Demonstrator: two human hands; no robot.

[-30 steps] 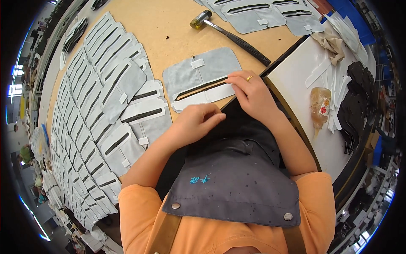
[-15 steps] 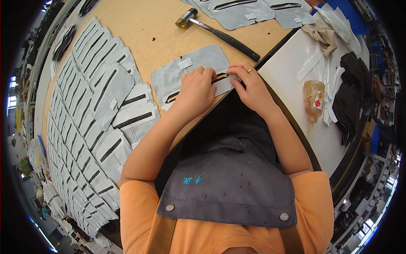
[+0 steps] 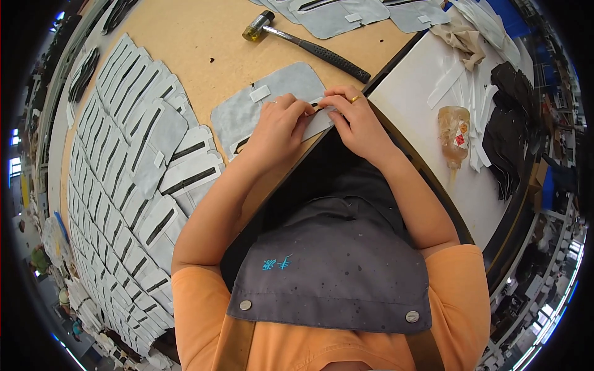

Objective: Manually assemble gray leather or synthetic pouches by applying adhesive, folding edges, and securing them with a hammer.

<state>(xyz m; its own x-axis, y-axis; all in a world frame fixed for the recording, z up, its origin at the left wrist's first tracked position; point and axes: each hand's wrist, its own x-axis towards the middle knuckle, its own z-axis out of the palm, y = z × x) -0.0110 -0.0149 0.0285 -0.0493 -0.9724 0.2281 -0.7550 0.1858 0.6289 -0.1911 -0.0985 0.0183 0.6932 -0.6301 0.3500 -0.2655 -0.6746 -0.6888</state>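
A grey, leather-like panel (image 3: 288, 83) with rounded corners lies near the table's front edge. It has a small white patch (image 3: 260, 93), and along its near side runs a slot with a black strip (image 3: 242, 146), mostly covered by my hands. My left hand (image 3: 281, 127) rests over the middle of that side, thumb and fingers closed on the slot's edge. At the panel's right end my right hand (image 3: 356, 120), with a ring on one finger, pinches the pale border strip (image 3: 318, 125). The fingertips of both hands nearly meet, hiding what lies between them.
Overlapping grey panels with black slots (image 3: 114, 161) cover the left. Beyond my hands lies a hammer (image 3: 328, 57). A white surface at right holds an amber bottle (image 3: 451, 127), white strips (image 3: 484, 127), black pieces (image 3: 510, 133) and beige cloth (image 3: 461, 43). More panels (image 3: 337, 20) lie at the far edge.
My right fingertips have moved closer to my left ones along the slot, and less of the black strip shows between them. The whole scene has shifted slightly left in view.
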